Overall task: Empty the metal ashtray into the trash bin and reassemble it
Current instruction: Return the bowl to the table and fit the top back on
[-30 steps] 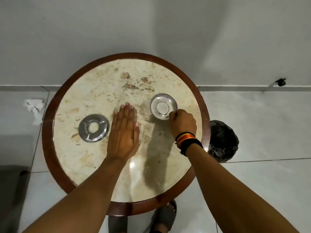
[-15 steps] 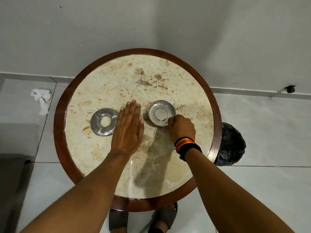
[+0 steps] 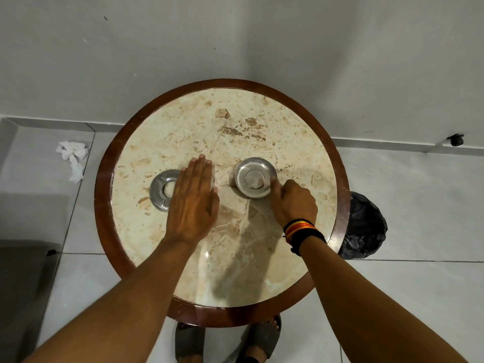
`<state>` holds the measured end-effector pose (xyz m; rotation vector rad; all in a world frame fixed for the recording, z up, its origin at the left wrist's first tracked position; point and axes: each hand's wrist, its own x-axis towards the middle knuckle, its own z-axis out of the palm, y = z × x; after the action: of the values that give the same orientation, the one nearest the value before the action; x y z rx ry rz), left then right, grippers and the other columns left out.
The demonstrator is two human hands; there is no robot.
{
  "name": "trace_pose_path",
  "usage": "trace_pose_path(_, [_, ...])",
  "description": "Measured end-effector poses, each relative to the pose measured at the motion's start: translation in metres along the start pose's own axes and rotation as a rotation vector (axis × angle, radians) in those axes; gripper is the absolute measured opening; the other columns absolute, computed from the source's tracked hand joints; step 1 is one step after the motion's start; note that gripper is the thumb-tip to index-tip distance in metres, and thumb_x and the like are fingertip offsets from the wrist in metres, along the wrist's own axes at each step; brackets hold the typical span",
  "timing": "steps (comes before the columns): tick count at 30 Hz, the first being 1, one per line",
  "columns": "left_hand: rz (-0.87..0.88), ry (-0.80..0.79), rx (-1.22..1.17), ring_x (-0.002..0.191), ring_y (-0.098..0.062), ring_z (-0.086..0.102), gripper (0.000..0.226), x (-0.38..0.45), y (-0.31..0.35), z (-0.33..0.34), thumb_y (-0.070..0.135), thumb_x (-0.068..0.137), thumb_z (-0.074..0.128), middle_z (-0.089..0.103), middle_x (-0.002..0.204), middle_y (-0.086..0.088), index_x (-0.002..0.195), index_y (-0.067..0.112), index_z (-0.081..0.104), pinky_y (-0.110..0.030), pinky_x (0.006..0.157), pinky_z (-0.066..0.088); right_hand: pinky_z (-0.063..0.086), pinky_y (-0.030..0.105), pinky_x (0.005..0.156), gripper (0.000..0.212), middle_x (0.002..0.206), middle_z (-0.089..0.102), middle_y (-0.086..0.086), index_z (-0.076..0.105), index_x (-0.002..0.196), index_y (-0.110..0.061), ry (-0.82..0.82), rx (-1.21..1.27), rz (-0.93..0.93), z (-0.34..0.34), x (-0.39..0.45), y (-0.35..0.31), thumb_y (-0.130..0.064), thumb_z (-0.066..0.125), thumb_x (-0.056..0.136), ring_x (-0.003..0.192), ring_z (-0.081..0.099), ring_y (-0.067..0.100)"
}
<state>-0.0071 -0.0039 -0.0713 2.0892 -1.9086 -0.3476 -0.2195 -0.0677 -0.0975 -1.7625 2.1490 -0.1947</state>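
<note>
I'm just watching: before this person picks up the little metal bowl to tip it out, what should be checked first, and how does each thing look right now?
1. Right hand at the ashtray bowl: ok, fingers touch its near rim; a firm grip cannot be told.
2. Ring lid off the bowl: ok, it lies apart on the table.
3. Left hand free: ok, flat and open, partly over the lid.
4. Trash bin nearby: ok, on the floor beside the table's right edge.
5. Bowl contents: cannot tell.
</note>
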Motion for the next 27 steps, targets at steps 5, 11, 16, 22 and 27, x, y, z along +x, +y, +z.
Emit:
trace_pose_path(5, [-0.226,-0.056,0.183,0.151,-0.041,0.038,0.083,0.000,-0.035,-0.037,0.051,0.092,0.051,0.039,0.163,-0.024,0.159,0.005,0.035,-0.054,0.126,0.032,0.032,0.029,0.051,0.053,0.059,0.048,-0.001,0.053,0.078,-0.015,0.077,0.010,0.028,-0.008,0.003,0.009,-0.059,0.031,0.098,0.053,0.047,0.022])
trace_pose_path(11, [-0.345,-0.245,0.181,0.139,-0.043,0.045,0.093,-0.002,-0.045,-0.051,0.053,0.085,0.074,0.047,0.153,-0.023,0.157,0.003,0.040,-0.057,0.105,0.050,0.041,0.033,0.061,0.045,0.076,0.065,0.012,0.060,0.087,-0.010,0.069,0.004,0.108,-0.011,0.003,0.029,-0.044,0.035,0.101,0.063,0.053,0.031])
trace_pose_path(16, [-0.382,-0.328,0.191,0.137,-0.043,0.044,0.104,0.009,-0.041,-0.052,0.061,0.077,0.081,0.045,0.148,-0.022,0.152,0.003,0.041,-0.055,0.106,0.048,0.041,0.034,0.064,0.044,0.077,0.061,0.009,0.061,0.090,-0.011,0.033,-0.025,0.143,-0.015,-0.001,0.045,-0.042,0.033,0.102,0.069,0.054,0.029])
trace_pose_path(22, [-0.446,-0.398,0.213,0.131,-0.039,0.048,0.118,0.029,-0.040,-0.051,0.071,0.060,0.086,0.047,0.139,-0.021,0.144,-0.001,0.046,-0.048,0.106,0.050,0.039,0.033,0.063,0.041,0.071,0.056,0.005,0.060,0.086,-0.011,0.032,0.016,0.166,-0.016,-0.009,0.048,-0.040,0.034,0.101,0.066,0.053,0.028])
trace_pose_path(27, [-0.538,-0.393,0.195,0.139,-0.041,0.039,0.136,0.034,-0.040,-0.037,0.076,0.050,0.088,0.041,0.145,-0.023,0.147,-0.003,0.034,-0.051,0.110,0.045,0.040,0.033,0.063,0.038,0.064,0.051,0.001,0.055,0.082,-0.014,0.025,0.038,0.170,-0.016,-0.012,0.051,-0.038,0.034,0.101,0.064,0.052,0.027])
